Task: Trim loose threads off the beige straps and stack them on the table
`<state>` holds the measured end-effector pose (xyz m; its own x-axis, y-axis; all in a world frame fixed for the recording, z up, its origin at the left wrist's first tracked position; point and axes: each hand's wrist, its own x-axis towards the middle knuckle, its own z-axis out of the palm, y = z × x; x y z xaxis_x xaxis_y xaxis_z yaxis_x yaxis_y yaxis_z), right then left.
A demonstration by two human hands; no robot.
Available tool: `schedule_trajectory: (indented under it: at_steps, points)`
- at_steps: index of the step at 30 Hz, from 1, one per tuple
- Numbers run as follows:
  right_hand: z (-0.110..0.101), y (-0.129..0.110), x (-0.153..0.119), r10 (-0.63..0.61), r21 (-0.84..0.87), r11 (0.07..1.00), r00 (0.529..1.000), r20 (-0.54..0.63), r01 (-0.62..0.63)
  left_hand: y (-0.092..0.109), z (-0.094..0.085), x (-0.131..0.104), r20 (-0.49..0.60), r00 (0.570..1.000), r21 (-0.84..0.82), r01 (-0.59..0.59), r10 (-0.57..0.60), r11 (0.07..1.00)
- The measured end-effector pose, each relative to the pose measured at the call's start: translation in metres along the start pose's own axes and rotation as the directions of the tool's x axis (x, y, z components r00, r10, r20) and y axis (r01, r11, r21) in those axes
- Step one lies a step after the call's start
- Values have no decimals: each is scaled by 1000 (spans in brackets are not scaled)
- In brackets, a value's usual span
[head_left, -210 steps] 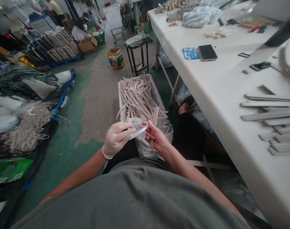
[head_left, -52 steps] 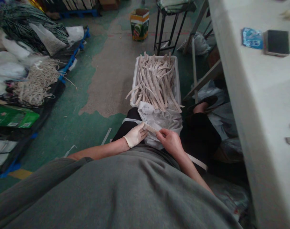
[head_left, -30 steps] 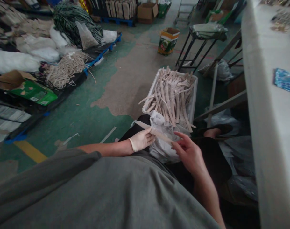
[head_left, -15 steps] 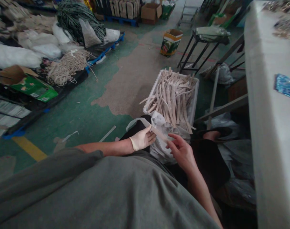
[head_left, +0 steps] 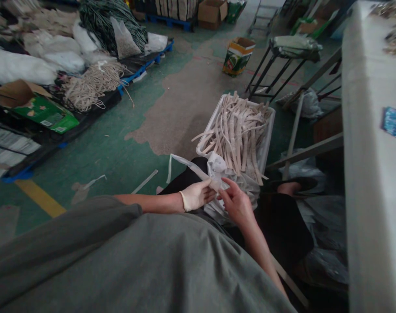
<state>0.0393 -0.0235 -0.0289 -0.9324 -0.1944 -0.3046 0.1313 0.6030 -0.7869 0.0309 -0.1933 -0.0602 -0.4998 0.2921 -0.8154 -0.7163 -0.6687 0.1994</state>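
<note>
My left hand [head_left: 197,196], in a pale glove, is closed on a thin whitish strip [head_left: 188,163]. The strip's loose part rises leftward over my dark trouser leg, then bends down at its end. My right hand [head_left: 237,203], bare, meets the left one with thumb and forefinger pinched at the strip's near end. Just beyond both hands a white plastic bag [head_left: 217,163] lies crumpled over my lap. In front of it stands a white tub [head_left: 270,132] heaped with long beige strips [head_left: 238,130], some hanging over its rim.
A pale-covered table [head_left: 364,174] runs along my right, bearing a blue packet [head_left: 395,123]. Ahead are a black stool [head_left: 271,74] and an open carton [head_left: 238,56]. At left, a pallet carries a beige cord bundle [head_left: 90,89] and a green box [head_left: 44,113]. Loose strips [head_left: 145,181] lie on the floor.
My right hand has moved left, close against my left hand. The strip's free end now reaches farther up and left, with a bend in it. The view has shifted slightly.
</note>
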Motion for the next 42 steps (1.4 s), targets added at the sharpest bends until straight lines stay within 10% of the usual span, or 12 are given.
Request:
schedule_trajectory:
  at_steps: [14,30,36,42]
  points:
    - [-14,5,-9,-3,-17,1000,998,-67,1,1,1,5,5,996,37,-85,85,996]
    - [-10,6,-15,-10,-20,1000,1000,-10,10,-22,8,2,105,991,155,70,-87,985]
    - [-25,15,-30,20,34,999,999,-34,-18,-5,9,2,86,995,92,-50,42,995]
    - [-13,4,-21,-6,-13,1000,998,-58,5,-22,11,0,164,979,172,89,-117,981]
